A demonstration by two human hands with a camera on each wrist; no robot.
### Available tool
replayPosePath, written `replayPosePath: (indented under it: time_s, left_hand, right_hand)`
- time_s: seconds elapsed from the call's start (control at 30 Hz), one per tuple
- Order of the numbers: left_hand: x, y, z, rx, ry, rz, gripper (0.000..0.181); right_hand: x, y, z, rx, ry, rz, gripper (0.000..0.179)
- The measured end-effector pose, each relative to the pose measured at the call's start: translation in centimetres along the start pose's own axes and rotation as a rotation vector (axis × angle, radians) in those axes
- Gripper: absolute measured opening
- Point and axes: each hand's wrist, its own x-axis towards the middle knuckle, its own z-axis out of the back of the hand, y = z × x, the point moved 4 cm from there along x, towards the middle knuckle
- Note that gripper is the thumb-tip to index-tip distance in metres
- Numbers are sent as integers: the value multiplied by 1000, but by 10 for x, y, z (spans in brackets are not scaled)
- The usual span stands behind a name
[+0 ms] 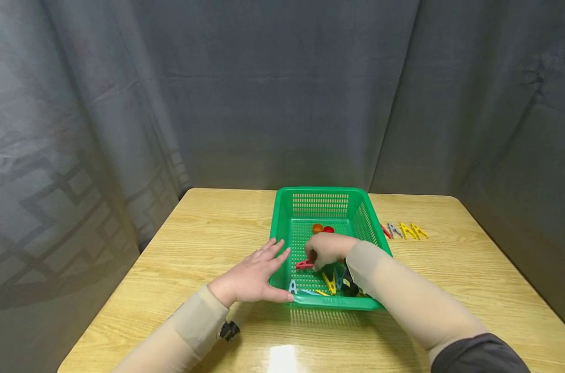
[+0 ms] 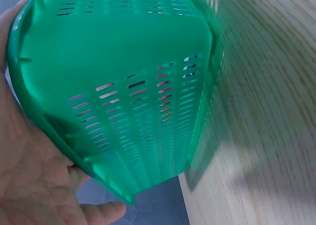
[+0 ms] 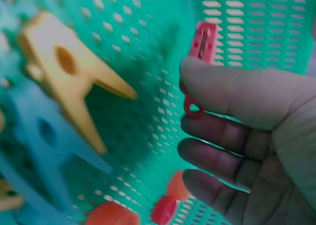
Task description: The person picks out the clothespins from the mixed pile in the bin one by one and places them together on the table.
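Observation:
A green plastic basket (image 1: 329, 302) with slotted walls stands on the table. Inside it, my right hand (image 1: 331, 248) pinches a red clothespin (image 3: 203, 42) between thumb and fingers. My left hand (image 1: 249, 280) rests at the near left corner of the basket, fingers spread along the rim and thumb on the front edge. Close by the right hand, a yellow clothespin (image 3: 69, 76) and a blue clothespin (image 3: 44, 131) lie in the basket. Small round cap-like pieces, among them an orange one (image 1: 317, 228) and a red one (image 1: 328, 229), sit farther back on its floor.
Right of the basket, a red clothespin (image 1: 386, 231), a grey clothespin (image 1: 394, 230) and two yellow clothespins (image 1: 413, 231) form a row on the wooden table (image 1: 217, 217). A dark curtain (image 1: 273, 103) hangs behind the table.

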Motion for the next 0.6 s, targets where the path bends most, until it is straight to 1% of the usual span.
replayPosePath:
  time_s: [0.2, 0.3, 0.5, 0.6]
  left_hand:
    - [0, 0, -1, 7, -1, 2, 106]
    - [0, 0, -1, 15, -1, 5, 106]
    - [0, -1, -1, 14, 1, 8, 106]
    - [0, -1, 0, 12, 1, 9, 107]
  right_hand:
    - [-9, -1, 17, 46, -39, 14, 15]
    - [-14, -3, 25, 50, -65, 25, 15]
    - [-28, -9, 44, 78, -136, 55, 15]
    - [-37, -15, 53, 97, -179, 46, 18]
